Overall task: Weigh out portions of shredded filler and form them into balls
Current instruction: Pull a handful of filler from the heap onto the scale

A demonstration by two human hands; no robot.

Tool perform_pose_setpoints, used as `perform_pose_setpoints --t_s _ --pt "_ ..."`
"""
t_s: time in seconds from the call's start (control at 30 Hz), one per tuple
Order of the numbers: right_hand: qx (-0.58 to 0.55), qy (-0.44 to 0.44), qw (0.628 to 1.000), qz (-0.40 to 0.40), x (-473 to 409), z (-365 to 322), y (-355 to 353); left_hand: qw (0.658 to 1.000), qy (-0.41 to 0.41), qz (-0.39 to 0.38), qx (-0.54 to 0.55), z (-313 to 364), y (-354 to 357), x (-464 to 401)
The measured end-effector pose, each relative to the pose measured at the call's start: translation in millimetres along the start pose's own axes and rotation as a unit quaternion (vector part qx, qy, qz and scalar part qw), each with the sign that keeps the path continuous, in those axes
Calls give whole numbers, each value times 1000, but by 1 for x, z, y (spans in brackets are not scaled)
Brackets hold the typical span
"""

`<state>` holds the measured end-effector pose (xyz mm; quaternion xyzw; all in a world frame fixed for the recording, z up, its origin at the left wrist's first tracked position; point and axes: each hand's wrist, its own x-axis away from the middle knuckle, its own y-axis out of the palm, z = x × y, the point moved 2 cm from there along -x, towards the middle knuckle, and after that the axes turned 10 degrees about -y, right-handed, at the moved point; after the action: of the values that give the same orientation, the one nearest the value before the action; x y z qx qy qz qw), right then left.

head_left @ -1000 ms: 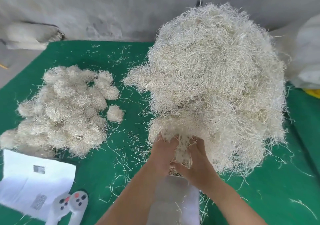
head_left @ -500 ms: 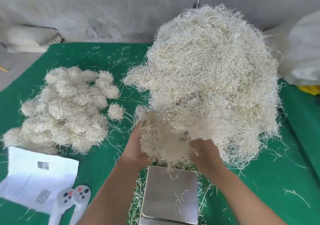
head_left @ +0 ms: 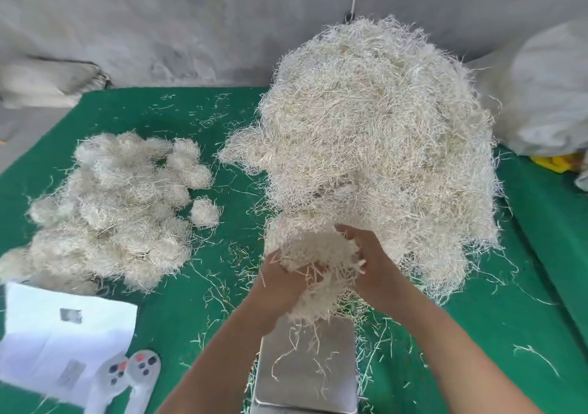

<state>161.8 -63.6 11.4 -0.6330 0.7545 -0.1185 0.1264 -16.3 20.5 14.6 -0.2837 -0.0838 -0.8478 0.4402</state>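
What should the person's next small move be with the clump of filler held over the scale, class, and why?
Probably lower the clump of filler onto the scale plate. Both the left hand and right hand cup it just above the plate, which holds only a few stray strands, so this portion looks not yet weighed.

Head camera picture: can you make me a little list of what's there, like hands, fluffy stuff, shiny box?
left hand: cups the clump from below
right hand: holds the clump's other side
clump of shredded filler: between both hands, above the scale, strands dangling
scale: shiny metal plate, only a few loose strands on it
big pile: loose filler behind the hands
finished balls: heaped on the left
green mat: scattered strands
white paper: bottom left
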Motion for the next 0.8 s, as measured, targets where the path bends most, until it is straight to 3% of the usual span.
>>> perform_pose_setpoints --t_s 0.13,0.2,0.27,0.4,0.5,0.57,0.63,0.73,0.8 --pt "-7 50 986 -158 3 0 -3 988 -95 21 118 -18 -8 1" --pt "-10 43 983 -180 2 -4 -6 959 -120 -59 250 -19 -13 2" --pt "-10 37 985 -171 1 -5 -8 933 -97 -144 314 -16 -15 1" --pt "15 51 998 -20 -2 4 -19 940 -107 -62 319 -26 -24 -11" --pt "-76 81 985 134 -3 12 -33 941 -129 18 313 -35 -37 -15" --pt "-192 121 957 183 -5 16 -35 944 -142 36 296 -43 -43 -19" --pt "-319 154 918 178 -7 18 -29 937 -140 -14 318 -42 -40 -15" --pt "-499 214 813 210 -13 20 -22 931 -119 -79 335 -32 -30 -5" --pt "-540 262 764 236 -16 25 -16 929 -92 -86 348 -26 -26 -1"
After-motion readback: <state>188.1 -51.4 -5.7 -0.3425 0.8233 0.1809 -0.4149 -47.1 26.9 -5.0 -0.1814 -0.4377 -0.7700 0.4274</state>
